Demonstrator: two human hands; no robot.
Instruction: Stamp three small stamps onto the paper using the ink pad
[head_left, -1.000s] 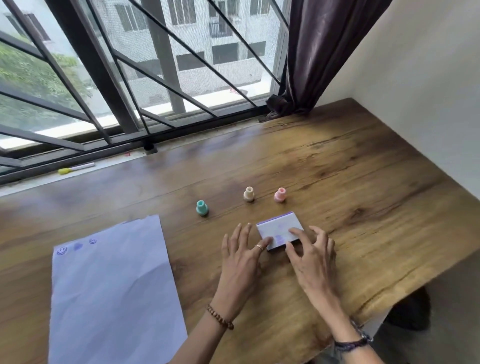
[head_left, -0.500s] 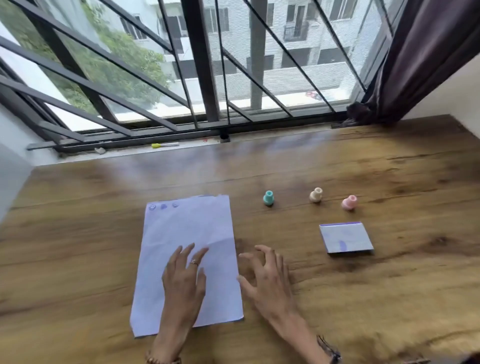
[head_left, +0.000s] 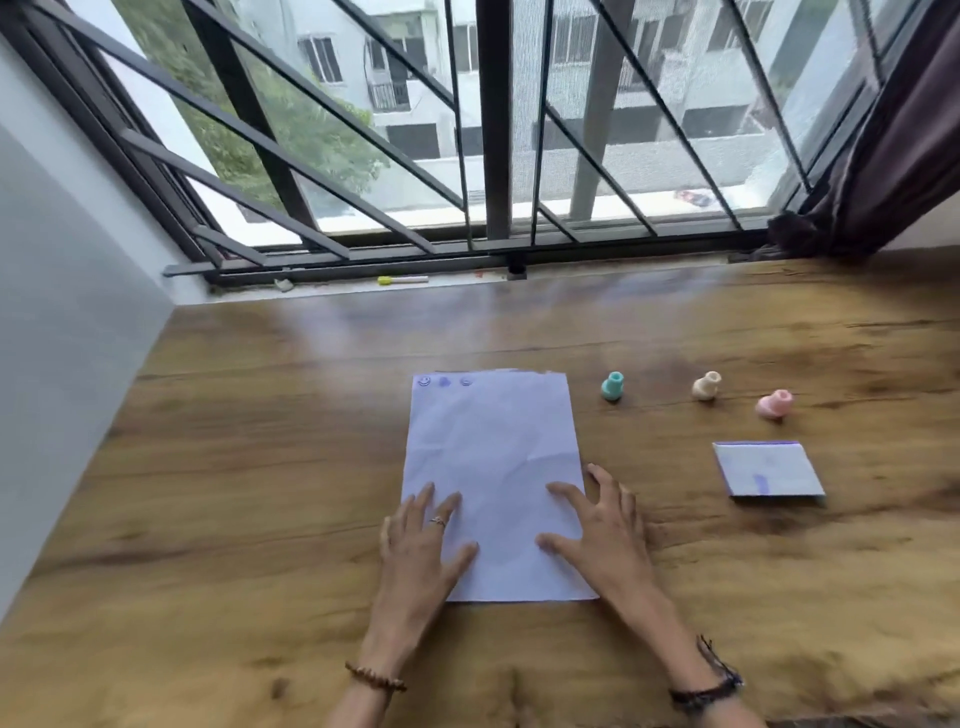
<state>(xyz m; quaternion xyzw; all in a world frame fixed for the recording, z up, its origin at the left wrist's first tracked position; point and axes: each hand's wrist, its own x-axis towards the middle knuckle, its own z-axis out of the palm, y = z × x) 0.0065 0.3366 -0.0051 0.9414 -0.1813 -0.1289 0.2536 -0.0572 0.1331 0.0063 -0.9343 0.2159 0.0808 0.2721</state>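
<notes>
Fingers (head_left: 569, 493) flat on paper (head_left: 493, 457), long axis toward window (head_left: 493, 130)

We see a wooden table (head_left: 260, 467), grained and faintly glossy near the window. On it lies matt, lightly creased paper (head_left: 493, 467); right of the paper stand three smooth plastic stamps (head_left: 613, 387) (teal, cream, pink).

A home room: wooden desk (head_left: 260, 467) under a barred window (head_left: 493, 130) with curtain (head_left: 904, 130), facing apartment blocks.
</notes>
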